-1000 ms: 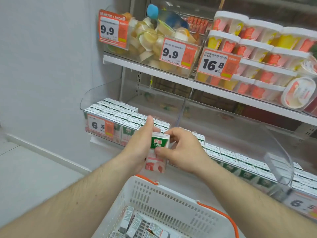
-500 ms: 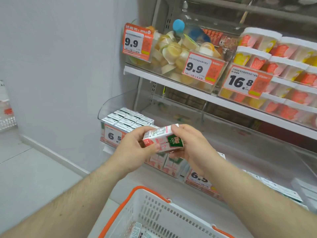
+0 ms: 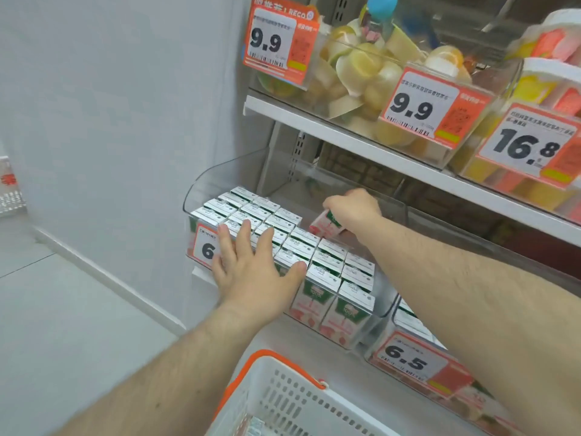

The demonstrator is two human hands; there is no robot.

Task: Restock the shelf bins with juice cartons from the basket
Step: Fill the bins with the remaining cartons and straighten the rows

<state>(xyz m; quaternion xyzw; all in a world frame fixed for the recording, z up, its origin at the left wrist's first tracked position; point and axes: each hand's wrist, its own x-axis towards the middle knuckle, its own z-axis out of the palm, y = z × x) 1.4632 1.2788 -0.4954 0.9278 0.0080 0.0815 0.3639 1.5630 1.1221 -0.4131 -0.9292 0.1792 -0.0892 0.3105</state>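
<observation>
A clear plastic shelf bin (image 3: 201,190) on the lower shelf holds several rows of small juice cartons (image 3: 327,272) with white tops and green-and-pink fronts. My right hand (image 3: 352,207) reaches into the back of this bin and grips one pink-and-green juice carton (image 3: 325,225), tilted, just behind the standing rows. My left hand (image 3: 251,265) lies flat with straight spread fingers on the carton tops at the bin's front. The white basket (image 3: 283,401) with an orange rim sits at the bottom; a bit of carton shows inside.
A second bin (image 3: 408,360) with a 6.5 price tag stands to the right. The upper shelf (image 3: 345,133) carries bins of fruit cups with 9.9 and 16.8 tags, close above my right hand. A grey wall and floor lie to the left.
Both hands held the carton in front of the bin before. Now my left hand has let go and rests on the carton tops, while my right hand has carried the carton into the bin's back.
</observation>
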